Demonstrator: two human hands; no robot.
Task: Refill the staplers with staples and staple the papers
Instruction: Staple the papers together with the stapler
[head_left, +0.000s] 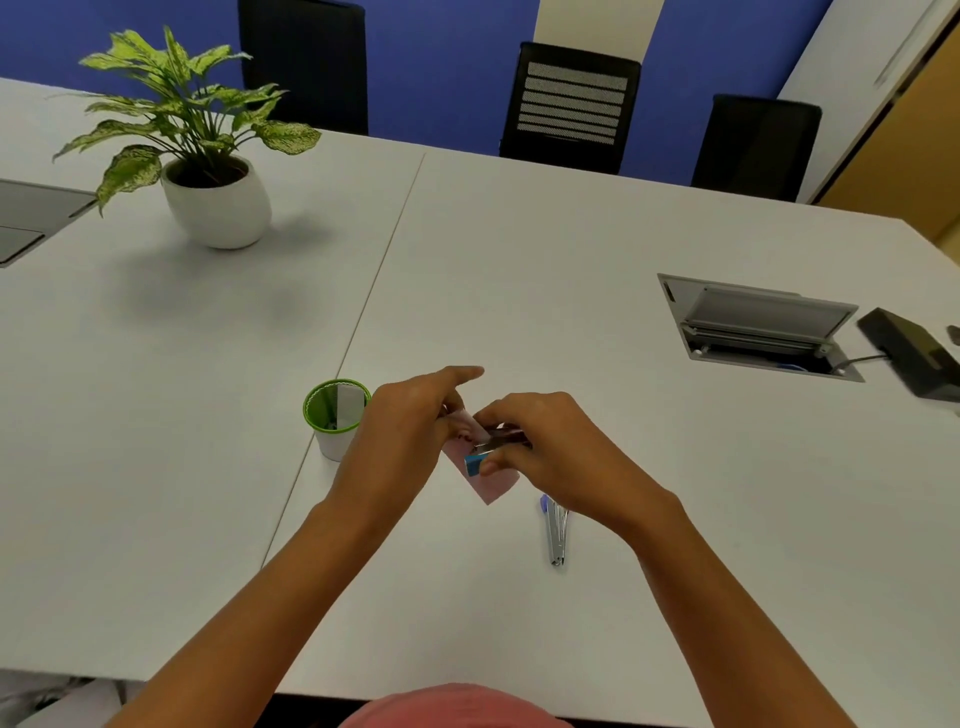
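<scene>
Over the middle of the white table (519, 270) my two hands meet around a small blue stapler (475, 462) and a pink paper (493, 486). My left hand (410, 431) holds the pink paper's upper edge, its forefinger stretched out. My right hand (545, 447) pinches the stapler, whose metal staple channel shows between my fingers. A second stapler (556, 530), opened flat with a blue end and a silver rail, lies on the table just under my right wrist.
A green-rimmed mesh cup (336, 415) holding white paper stands left of my left hand. A potted plant (213, 197) sits far left. An open cable box (758, 327) is set in the table at right, a black device (914, 358) beside it. Chairs line the far edge.
</scene>
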